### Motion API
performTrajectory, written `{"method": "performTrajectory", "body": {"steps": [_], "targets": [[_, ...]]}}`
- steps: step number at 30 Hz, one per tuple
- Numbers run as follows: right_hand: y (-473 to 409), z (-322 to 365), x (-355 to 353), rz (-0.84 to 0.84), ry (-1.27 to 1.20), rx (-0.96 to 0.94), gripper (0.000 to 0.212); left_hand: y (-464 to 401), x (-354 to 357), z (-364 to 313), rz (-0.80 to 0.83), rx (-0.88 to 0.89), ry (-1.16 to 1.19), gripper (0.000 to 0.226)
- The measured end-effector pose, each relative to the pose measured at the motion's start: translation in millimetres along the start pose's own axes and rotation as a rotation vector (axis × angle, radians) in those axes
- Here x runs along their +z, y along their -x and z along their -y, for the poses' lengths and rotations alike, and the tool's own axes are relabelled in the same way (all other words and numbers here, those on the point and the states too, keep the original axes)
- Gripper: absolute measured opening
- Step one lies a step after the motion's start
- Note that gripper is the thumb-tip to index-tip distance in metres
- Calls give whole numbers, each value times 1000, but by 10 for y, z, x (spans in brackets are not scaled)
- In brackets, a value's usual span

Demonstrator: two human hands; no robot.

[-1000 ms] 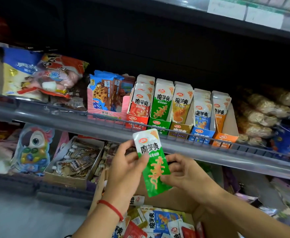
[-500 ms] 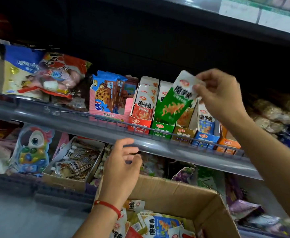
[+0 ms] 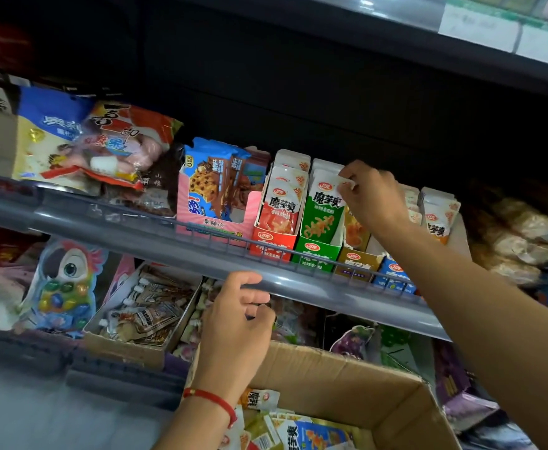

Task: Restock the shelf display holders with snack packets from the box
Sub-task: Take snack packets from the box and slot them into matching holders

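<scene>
On the middle shelf, slightly right of centre, green packet (image 3: 322,211) stands upright in the green holder (image 3: 314,253), front of its row, top corner pinched between thumb and fingers of the right hand (image 3: 371,198); packet looks seated or nearly so, grip not yet released. Left of it, red holder (image 3: 274,243) carries several packets, looks well filled. Right of it, yellow holder (image 3: 357,261) shows at least one packet, mostly hidden by the right wrist; blue holder (image 3: 392,276) and orange-packet row (image 3: 438,216) further right partly hidden too, fill level cannot be judged. Left hand (image 3: 233,329) hangs near the grey shelf rail (image 3: 136,228), fingers loosely curled, holding nothing, poised above the box. Cardboard box (image 3: 347,375) sits near, below the shelf, with assorted packets (image 3: 311,433) visible in its bottom: blue, yellow, red among them. Judgement: task is partway; green slot is being topped up, stock remains in the box, so more packets are left to sort by colour into holders. Outward: pink cookie display (image 3: 214,203) to the left, bagged snacks (image 3: 81,144) at far left, parrot-shaped candy pack (image 3: 65,280) on the lower shelf.
</scene>
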State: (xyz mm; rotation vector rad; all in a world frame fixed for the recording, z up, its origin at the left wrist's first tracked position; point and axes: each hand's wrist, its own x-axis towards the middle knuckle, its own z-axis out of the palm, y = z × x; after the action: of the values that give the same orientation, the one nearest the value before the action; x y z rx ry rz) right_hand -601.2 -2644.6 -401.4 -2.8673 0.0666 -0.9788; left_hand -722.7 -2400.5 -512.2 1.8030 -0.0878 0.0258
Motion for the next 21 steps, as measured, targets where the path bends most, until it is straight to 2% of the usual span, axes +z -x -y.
{"method": "performTrajectory", "body": {"steps": [4, 7, 12, 13, 15, 18, 19, 21], "targets": [[-29, -16, 28, -18, 136, -63, 30, -22, -31, 1, 15, 8, -33, 39], [39, 19, 21, -71, 146, -60, 31, -49, -94, 22, 29, -3, -94, 37], [730, 343, -116, -116, -133, -234, 20, -76, -271, 105, 144, 63, -417, 26], [973, 418, -99, -70, -215, -271, 16, -65, -315, 126, 153, 80, -469, 24], [1501, 566, 22, 151, -311, -288, 14, -36, -400, 159, 148, 90, -523, 22], [2161, 726, 408, 640, -161, -222, 26, -1, -503, 191, 90, 78, -532, 23], [2324, 762, 547, 751, -89, -199, 32, 15, -528, 199, 80, 68, -526, 23], [2565, 846, 758, 801, -29, -168, 39, 38, -565, 217, 59, 61, -498, 22]]}}
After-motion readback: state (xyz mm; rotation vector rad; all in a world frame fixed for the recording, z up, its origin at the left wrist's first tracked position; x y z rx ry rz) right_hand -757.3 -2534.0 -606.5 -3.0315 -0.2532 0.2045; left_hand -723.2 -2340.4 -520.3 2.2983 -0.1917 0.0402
